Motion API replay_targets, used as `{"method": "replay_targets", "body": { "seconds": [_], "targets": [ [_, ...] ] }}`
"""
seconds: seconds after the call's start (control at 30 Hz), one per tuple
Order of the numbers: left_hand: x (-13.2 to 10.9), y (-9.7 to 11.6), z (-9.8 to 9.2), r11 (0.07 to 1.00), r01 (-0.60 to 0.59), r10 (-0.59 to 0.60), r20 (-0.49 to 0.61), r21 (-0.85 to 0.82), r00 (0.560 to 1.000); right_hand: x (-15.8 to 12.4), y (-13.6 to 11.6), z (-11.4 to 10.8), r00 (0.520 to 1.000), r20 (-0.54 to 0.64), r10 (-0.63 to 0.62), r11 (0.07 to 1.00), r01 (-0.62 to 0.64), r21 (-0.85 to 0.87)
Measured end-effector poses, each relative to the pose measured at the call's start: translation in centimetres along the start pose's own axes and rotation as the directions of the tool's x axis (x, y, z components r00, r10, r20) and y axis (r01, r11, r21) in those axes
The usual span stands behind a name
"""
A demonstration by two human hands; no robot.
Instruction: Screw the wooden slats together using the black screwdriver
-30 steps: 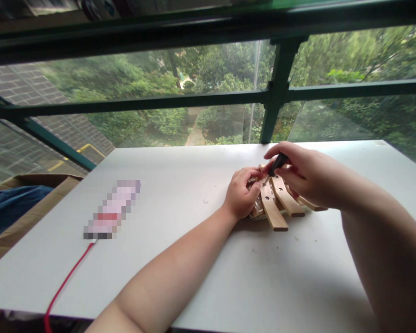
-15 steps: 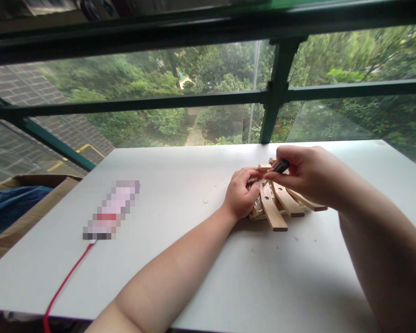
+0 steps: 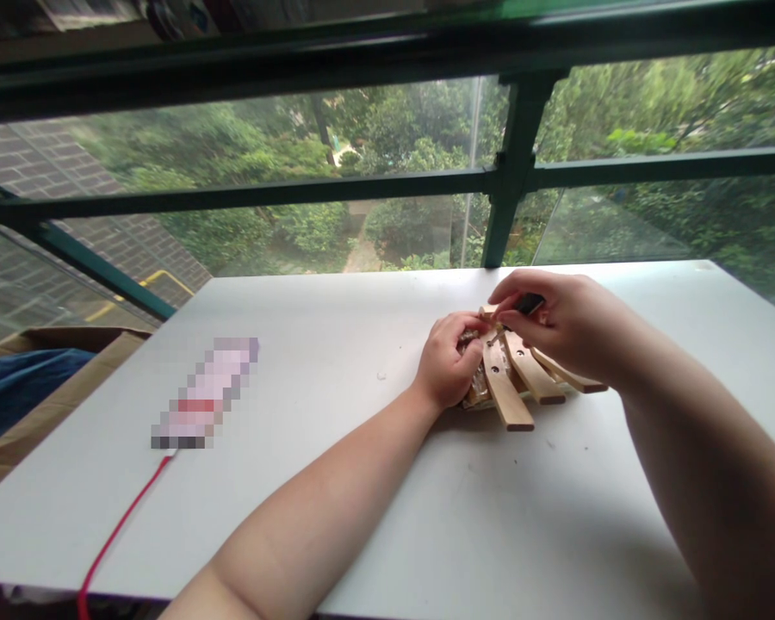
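Note:
On the table lies a wooden assembly of several pale slats (image 3: 509,398) that fan out towards me, with dark screws set in them. My left hand (image 3: 450,360) is closed round its left side, where a shiny brownish part (image 3: 478,387) shows under the fingers. Above the slats, my right hand (image 3: 552,319) pinches a black-handled screwdriver (image 3: 528,304). Its thin tip points down at the nearest slat, close to a screw. The fingers partly hide the handle, and the far ends of the slats are mostly covered by both hands.
On the left of the white table (image 3: 336,344) lies a blurred-out flat device (image 3: 216,379) with a red cable (image 3: 124,525) running off the front edge. A cardboard box (image 3: 113,349) with blue cloth stands beyond the left edge. Green window bars (image 3: 507,198) rise behind. Small scraps dot the tabletop.
My right fingers have shifted round the screwdriver's handle, the index finger reaching further left and over it. My left hand and the wooden assembly stay in place.

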State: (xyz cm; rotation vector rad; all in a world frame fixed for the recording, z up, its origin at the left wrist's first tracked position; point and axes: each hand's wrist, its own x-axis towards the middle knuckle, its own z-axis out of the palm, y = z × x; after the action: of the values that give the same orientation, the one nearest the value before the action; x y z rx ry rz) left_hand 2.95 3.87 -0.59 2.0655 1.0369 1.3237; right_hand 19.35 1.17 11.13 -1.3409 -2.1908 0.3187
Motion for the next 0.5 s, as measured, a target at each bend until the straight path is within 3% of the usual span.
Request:
{"method": "replay_targets", "body": {
  "seconds": [0.33,0.5],
  "targets": [
    [0.0,0.0,-0.1,1.000,0.011,-0.011,0.013,0.002,1.000,-0.5,-0.3,-0.2,0.990,0.128,-0.066,0.998,0.066,0.003],
    [-0.1,-0.1,0.0,1.000,0.018,-0.018,0.002,0.000,1.000,-0.7,0.1,-0.8,0.996,0.088,-0.006,0.997,0.012,-0.070]
  ]
}}
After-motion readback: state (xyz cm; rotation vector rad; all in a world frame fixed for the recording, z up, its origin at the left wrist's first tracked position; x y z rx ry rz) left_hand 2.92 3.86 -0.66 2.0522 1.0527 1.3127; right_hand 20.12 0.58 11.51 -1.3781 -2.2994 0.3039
